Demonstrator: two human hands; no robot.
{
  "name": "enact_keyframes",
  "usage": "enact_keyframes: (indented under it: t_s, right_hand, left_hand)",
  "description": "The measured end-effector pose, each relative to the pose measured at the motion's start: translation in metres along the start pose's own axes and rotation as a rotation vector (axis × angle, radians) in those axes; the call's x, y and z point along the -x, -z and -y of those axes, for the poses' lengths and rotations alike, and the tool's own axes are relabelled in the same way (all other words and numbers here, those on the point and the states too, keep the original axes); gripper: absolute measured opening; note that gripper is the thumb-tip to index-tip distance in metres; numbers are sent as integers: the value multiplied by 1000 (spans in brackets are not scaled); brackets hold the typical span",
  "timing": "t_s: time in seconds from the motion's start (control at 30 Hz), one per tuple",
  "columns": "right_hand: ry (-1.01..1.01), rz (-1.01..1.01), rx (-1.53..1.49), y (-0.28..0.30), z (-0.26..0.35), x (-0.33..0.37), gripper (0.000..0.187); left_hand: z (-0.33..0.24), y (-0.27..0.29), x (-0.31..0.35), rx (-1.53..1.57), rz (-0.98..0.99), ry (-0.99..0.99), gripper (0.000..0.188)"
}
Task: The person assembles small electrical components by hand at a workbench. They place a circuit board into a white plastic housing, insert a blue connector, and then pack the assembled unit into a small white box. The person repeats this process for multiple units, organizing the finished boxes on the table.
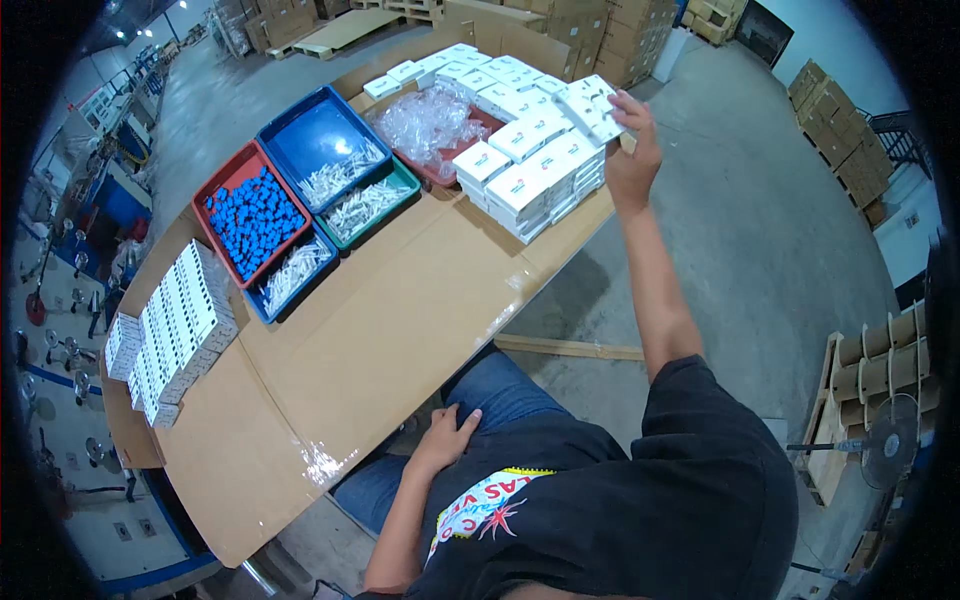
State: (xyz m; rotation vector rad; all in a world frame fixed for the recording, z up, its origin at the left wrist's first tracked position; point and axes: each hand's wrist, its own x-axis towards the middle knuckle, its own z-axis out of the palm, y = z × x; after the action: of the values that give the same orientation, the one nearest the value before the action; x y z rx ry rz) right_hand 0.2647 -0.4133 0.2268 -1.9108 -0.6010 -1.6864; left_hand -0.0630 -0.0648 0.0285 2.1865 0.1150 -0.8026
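At the table's far right corner, my right hand [635, 150] grips the edge of a flat white box [596, 112], thumb and fingers closed on it. The box is tilted over stacks of similar white boxes [530, 180], and I cannot tell whether it touches them. My left hand [445, 440] lies on my thigh beside the table's near edge, fingers loosely apart and holding nothing.
A cardboard sheet [390, 290] covers the table. On it stand a red tray [205, 190] of blue plugs, an upper blue tray [310, 120] and a green tray [415, 190] with white pieces, crumpled clear plastic bags [430, 125], and rows of white blocks [185, 320] at left.
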Motion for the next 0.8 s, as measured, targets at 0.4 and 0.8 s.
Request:
enact_keyframes:
  t_s: [0.4,0.8]
  right_hand:
    - [-1293,211,-1109,-34,47,18,43]
    - [-1682,330,-1541,-77,138,56,53]
  left_hand:
    - [-7,-13,-43,32,285,250,153]
    - [12,-5,-39,6,148,113,144]
